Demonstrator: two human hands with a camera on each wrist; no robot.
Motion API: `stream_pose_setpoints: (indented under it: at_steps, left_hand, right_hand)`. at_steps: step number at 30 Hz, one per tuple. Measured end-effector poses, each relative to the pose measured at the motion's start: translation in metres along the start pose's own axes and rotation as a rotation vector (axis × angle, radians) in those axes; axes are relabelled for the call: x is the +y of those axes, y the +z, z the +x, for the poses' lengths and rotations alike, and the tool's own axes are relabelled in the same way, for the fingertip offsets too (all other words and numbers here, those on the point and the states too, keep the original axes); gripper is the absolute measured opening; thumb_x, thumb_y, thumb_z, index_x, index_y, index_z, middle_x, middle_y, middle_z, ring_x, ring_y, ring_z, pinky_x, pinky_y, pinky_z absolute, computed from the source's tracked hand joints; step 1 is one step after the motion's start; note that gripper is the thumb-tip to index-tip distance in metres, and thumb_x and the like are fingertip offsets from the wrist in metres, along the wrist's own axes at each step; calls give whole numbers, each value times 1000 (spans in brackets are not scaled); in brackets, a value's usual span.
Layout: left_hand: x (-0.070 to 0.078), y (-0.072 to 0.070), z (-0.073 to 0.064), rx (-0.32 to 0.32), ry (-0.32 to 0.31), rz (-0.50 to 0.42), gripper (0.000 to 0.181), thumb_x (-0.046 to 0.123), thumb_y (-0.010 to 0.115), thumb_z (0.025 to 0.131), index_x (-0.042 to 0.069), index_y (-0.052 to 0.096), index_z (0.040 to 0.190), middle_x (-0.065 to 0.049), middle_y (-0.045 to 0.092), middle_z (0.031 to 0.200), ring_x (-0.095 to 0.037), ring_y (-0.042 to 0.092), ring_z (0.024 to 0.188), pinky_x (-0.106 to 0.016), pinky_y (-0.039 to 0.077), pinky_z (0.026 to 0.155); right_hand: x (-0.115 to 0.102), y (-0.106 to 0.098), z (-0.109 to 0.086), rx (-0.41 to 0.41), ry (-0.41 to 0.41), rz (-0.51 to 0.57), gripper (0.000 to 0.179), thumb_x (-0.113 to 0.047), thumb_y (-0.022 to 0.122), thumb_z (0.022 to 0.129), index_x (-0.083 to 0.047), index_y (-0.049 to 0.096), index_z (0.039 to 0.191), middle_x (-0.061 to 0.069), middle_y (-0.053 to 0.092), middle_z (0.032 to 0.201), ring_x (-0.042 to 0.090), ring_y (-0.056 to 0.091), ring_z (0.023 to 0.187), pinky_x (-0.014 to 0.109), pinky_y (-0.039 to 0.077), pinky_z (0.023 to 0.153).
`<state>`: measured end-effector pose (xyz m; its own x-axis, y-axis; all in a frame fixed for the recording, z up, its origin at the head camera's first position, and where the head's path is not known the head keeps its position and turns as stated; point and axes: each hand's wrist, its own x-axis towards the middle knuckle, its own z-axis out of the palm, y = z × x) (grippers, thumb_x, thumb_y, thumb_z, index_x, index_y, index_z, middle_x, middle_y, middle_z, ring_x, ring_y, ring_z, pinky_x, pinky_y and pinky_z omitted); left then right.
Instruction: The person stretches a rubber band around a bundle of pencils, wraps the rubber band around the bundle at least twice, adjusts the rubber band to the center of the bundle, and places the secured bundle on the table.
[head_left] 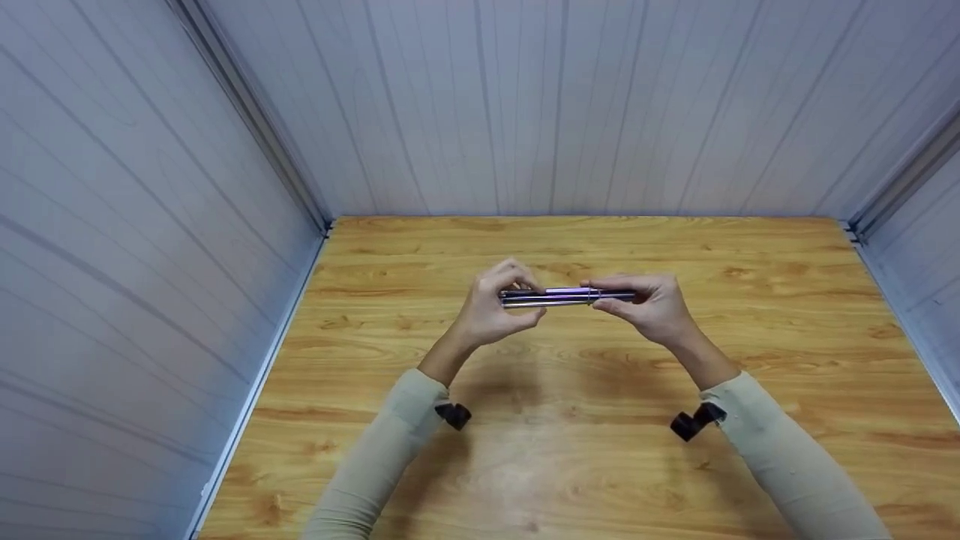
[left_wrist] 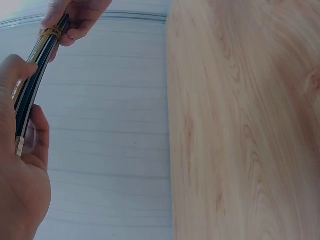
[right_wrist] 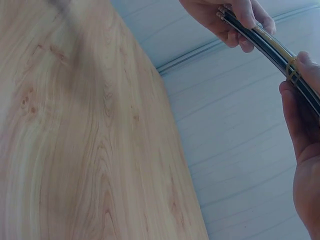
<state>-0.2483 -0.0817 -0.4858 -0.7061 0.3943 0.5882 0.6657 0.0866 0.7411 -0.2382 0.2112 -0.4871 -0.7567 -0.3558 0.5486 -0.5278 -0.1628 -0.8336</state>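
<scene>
A bundle of slim dark pencils [head_left: 564,297], with lighter stripes and metal-capped ends, is held up level between both hands over the table. Around it, closer to the right hand, runs a yellowish rubber band [right_wrist: 292,69]. My left hand [head_left: 491,309] grips the left end, its thumb on one side and its fingers curled on the other. At the opposite end, my right hand [head_left: 654,306] pinches the bundle between thumb and fingers, with fingertips right at the band [left_wrist: 51,32]. The far right tip of the bundle is hidden in the right palm.
Below the hands spreads a wood-grain table [head_left: 570,450]. Pale panelled walls [head_left: 517,105] rise at its back and along both sides. Each sleeve carries a black wrist camera mount [head_left: 454,415] near the cuff.
</scene>
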Motion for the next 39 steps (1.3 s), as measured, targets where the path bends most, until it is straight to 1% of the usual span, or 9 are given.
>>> stream_pose_setpoints:
  at_steps: [3,7,12,15,18,22,27,32,39]
  left_hand:
    - [-2,1,-2,25,10,-15,17,-3,89,87,0,82,102,-20,75,104,-13,68,93,-26,61,81]
    - [-3,-1,-4,55,-15,-35,17,-6,89,86,-1,82,100,-21,75,103,-17,70,90,-32,64,79]
    - [-1,-2,-3,66,-47,-43,18,-8,87,84,-1,82,100,-22,75,103,-9,67,91,-23,60,81]
    - [2,0,-1,49,-54,-36,18,-9,86,84,-2,82,100,-23,74,103,-6,64,90,-20,57,80]
    - [5,2,1,44,-52,-29,17,-8,86,84,-2,81,99,-23,74,102,-5,63,88,-20,56,79]
    - [8,5,5,38,-37,-34,16,-6,86,84,-3,80,99,-23,74,101,-6,64,86,-21,57,76]
    - [9,11,7,10,-19,-40,15,-5,85,85,-3,81,100,-22,74,103,-6,68,88,-22,61,79]
    - [8,10,6,27,-30,-50,17,-5,87,85,-4,81,101,-23,74,104,-7,69,91,-22,62,82]
    - [7,6,2,50,-24,-25,17,-6,87,85,-2,82,100,-22,73,103,-8,67,90,-23,61,81]
  right_hand:
    - [1,-1,-1,-21,15,-26,31,26,74,92,23,73,123,-5,86,125,8,84,110,22,67,83]
    - [1,-5,-3,-14,3,-61,33,28,75,90,20,76,121,-4,86,126,7,83,109,20,66,84]
    - [0,-6,-2,7,-28,-64,35,32,75,85,9,82,110,6,81,113,7,79,99,18,65,84]
    - [0,-5,-2,5,-33,-82,36,30,76,85,4,84,108,11,80,111,6,78,96,18,65,81]
    - [-1,-4,-2,12,-42,-98,30,26,79,86,6,84,108,10,82,110,6,79,95,18,65,79]
    - [-2,-1,-1,1,-54,-101,20,17,83,91,13,82,111,3,85,113,7,81,96,19,66,79]
    - [-2,6,2,-50,-82,-83,29,25,79,88,17,81,115,-5,86,119,7,84,101,22,67,81]
    - [-5,1,4,-59,-84,-117,38,28,80,84,17,79,121,-5,85,124,7,83,108,22,67,85]
    - [-5,-6,4,-59,-102,-138,33,31,77,83,12,80,109,2,80,111,5,77,95,18,65,82]
